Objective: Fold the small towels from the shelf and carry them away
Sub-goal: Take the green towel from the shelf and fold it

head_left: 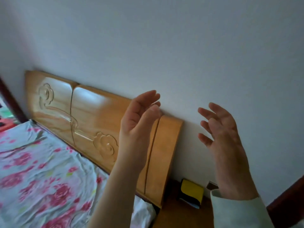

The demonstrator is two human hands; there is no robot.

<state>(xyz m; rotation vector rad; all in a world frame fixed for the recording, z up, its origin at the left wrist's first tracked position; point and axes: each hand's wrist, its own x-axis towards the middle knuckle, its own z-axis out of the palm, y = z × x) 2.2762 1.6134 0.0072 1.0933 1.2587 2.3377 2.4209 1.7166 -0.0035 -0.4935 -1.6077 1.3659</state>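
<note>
Both my hands are raised in front of a pale wall and hold nothing. My left hand is up in front of the wooden headboard, palm turned to the right, fingers relaxed and slightly bent. My right hand is lifted further right, fingers spread and loosely curved, a white sleeve at its wrist. No towel and no shelf are in view.
A bed with a pink-flowered sheet fills the lower left, against the carved headboard. A wooden bedside table stands below my hands with a yellow and black object on it. Dark wooden furniture edges in at the lower right.
</note>
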